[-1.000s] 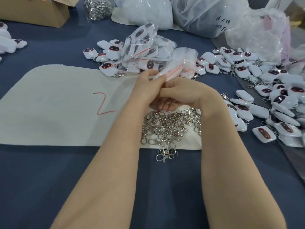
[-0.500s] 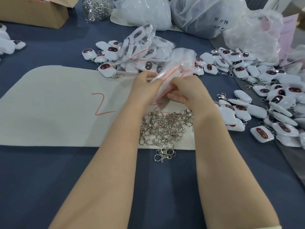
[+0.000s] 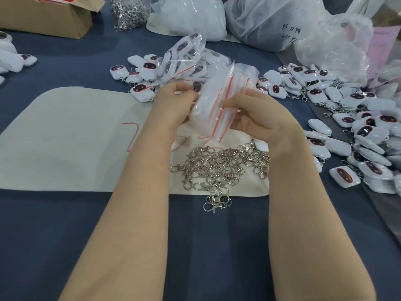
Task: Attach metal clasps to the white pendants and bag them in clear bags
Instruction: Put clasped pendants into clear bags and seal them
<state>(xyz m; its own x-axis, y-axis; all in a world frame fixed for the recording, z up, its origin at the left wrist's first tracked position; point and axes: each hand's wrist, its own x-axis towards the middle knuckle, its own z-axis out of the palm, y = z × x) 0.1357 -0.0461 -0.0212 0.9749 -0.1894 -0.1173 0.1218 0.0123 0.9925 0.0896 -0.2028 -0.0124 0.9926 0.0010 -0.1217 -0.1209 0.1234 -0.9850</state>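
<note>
Left fingers: curled together round the left edge of a small bundle of clear bags (image 3: 213, 105), thumb on the near face; left hand (image 3: 173, 105) grips it above the mat
Right fingers: bent and closed on the bundle's right side, pinching by the red seal strips; right hand (image 3: 260, 118) holds it from the other side
Bundle: tilted, red strips running from upper right to lower left, lifted off the table between both hands; whether a pendant sits inside I cannot tell
Clasps (image 3: 219, 168): loose silver heap on the mat just below the hands, a few spilling over its near edge onto the cloth
Loose pendants (image 3: 358, 131): white with dark oval faces, spread in a wide pile to the right of the right forearm
Bagged pendants (image 3: 186, 59): heap just behind the hands, beyond the mat's far edge
Mat (image 3: 65, 137): pale, flat, with red scrawl (image 3: 132, 135) beside the left wrist
Tablecloth (image 3: 195, 246): dark blue, under everything
Far edge: cardboard box (image 3: 47, 16) at left, another clasp heap (image 3: 128, 9) next to it, big plastic sacks (image 3: 191, 16) to the right
</note>
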